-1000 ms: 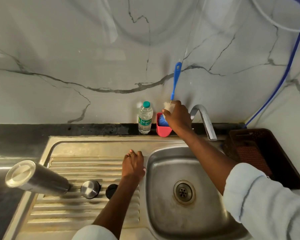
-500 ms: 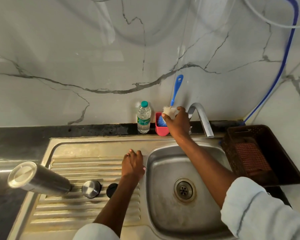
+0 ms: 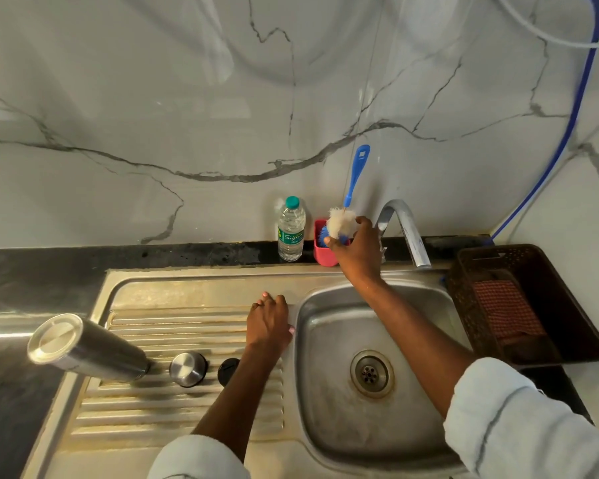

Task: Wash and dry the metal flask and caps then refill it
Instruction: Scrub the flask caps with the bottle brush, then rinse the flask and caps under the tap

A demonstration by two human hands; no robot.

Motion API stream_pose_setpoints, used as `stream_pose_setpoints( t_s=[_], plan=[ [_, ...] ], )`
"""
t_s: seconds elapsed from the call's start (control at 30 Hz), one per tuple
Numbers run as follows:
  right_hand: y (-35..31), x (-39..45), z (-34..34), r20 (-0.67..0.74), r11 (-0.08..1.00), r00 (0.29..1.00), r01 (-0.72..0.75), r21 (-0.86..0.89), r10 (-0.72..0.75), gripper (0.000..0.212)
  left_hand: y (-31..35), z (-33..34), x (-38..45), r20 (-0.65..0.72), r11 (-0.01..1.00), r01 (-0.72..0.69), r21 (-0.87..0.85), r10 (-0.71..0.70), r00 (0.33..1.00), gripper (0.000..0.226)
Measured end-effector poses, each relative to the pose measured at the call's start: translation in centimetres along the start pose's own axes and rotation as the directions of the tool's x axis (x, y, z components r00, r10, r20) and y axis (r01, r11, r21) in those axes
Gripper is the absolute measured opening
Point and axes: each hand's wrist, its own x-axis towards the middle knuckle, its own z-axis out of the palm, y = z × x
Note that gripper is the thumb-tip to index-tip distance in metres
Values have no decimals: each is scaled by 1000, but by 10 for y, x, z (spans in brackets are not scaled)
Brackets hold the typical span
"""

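Lowering bottle brush (image 3: 340,225) into pink holder (image 3: 323,256), right hand (image 3: 357,252) grips bristles; left hand (image 3: 269,322) unmoved, flat on drainboard (image 3: 173,340).

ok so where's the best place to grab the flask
Probably round the middle of the flask body, coming down from above with the left hand, which rests on the drainboard nearby. The flask leans with its base up and to the left and its mouth end down on the ribs, so the smooth round side faces up, free to wrap. The metal cap sits close to the mouth, so keep clear of that end.
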Motion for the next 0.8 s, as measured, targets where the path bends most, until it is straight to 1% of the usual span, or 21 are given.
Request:
stream_pose_setpoints(
  t_s=[0.07, 0.13, 0.2, 0.23, 0.27, 0.3, 0.37, 0.4, 0.43, 0.5, 0.57, 0.6, 0.67, 0.8],
  plan=[
    [1, -7, -2, -18, 1000, 1000, -11, -4, 10, 76, -2, 1, 0, -22, 999, 1, -36, -1, 1000, 62],
    [5, -22, -2, -53, 1000, 998, 21, -17, -22, 68, -7, -3, -3, -26, 993, -7, -117, 4, 1000, 53],
    [11, -42, -3, -82, 998, 995, 56, -22, -57, 56, -12, -10, -8, -63, 959, -19, -282, 1, 998, 40],
    [16, -53, -4, -79, 998, 995, 64, -12, -65, 47, -14, -13, -13, -104, 926, -27, -377, -14, 994, 38],
    [22, -66, -3, -56, 997, 995, 83, 5, -83, 38, -17, -16, -23, -173, 888, -36, -458, -49, 984, 37],
    [31, -81, -2, -24, 995, 995, 100, 24, -99, 29, -18, -18, -35, -266, 850, -61, -523, -95, 959, 35],
    [46, -110, -1, 66, 990, 988, 137, 32, -139, 14, -21, -22, -67, -464, 764, -160, -625, -199, 863, 20],
    [51, -126, 0, 129, 987, 978, 160, 19, -161, 9, -24, -21, -86, -525, 724, -206, -658, -246, 815, 13],
    [55, -144, 2, 197, 984, 965, 178, 4, -176, 7, -29, -20, -107, -558, 696, -232, -680, -285, 780, 12],
    [56, -174, 4, 308, 980, 934, 200, -20, -184, 6, -42, -12, -146, -580, 670, -264, -694, -303, 756, 15],
    [53, -198, 11, 397, 968, 892, 247, -32, -215, 7, -62, 3, -176, -612, 715, -259, -649, -288, 737, 13],
    [50, -208, 15, 441, 961, 865, 276, -21, -239, 8, -73, 12, -188, -613, 736, -233, -636, -298, 732, 13],
    [41, -223, 25, 496, 942, 814, 335, 25, -303, 9, -95, 26, -205, -561, 743, -136, -655, -358, 746, 19],
    [14, -249, 44, 558, 905, 737, 420, 65, -382, 10, -131, 47, -226, -375, 756, 136, -641, -463, 803, 31]
  ],
)
